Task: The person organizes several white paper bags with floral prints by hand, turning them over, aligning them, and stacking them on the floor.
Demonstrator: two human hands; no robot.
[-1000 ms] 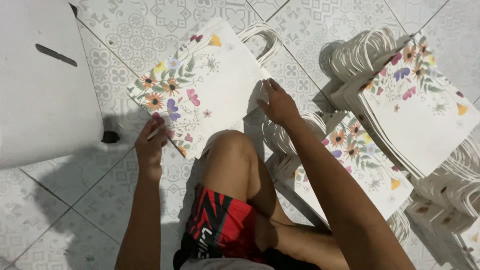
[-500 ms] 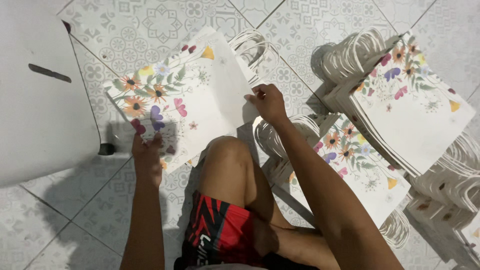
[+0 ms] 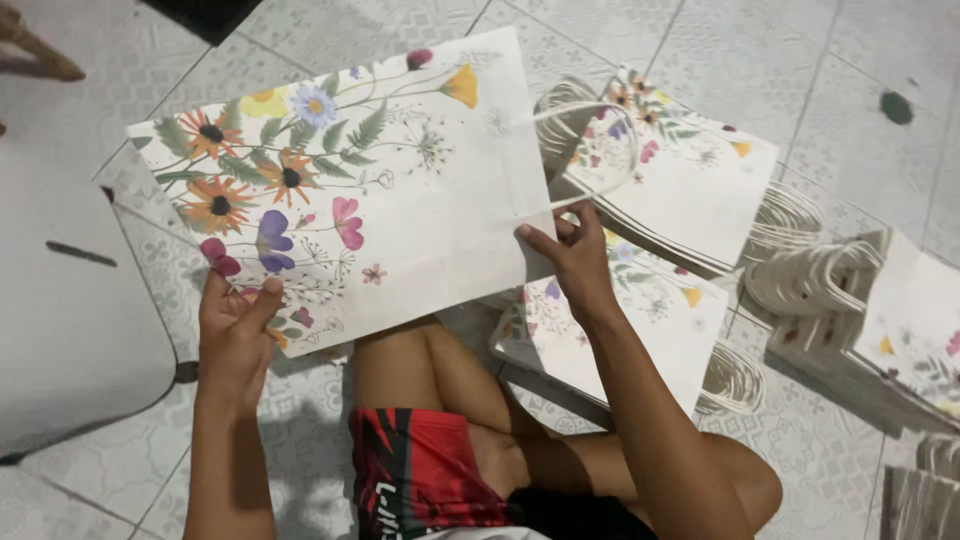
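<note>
the left hand (image 3: 235,330) pinches the bottom corner of the flower bag (image 3: 350,190), thumb on top by the purple flower. the right hand (image 3: 575,255) grips the bag's other end, near its white handle (image 3: 590,150). both hands are shut on the bag, one at each end. a moment ago the bag lay low by the knee (image 3: 410,360); now it is lifted up and held flat between the hands (so it is off the floor). past the bag's handle end sits a pile of flower bags (image 3: 680,190) on the tiled floor (image 3: 780,60), and more stacked bags (image 3: 880,320) lie farther out that way. by the bag's flower end is a white board (image 3: 70,310).
</note>
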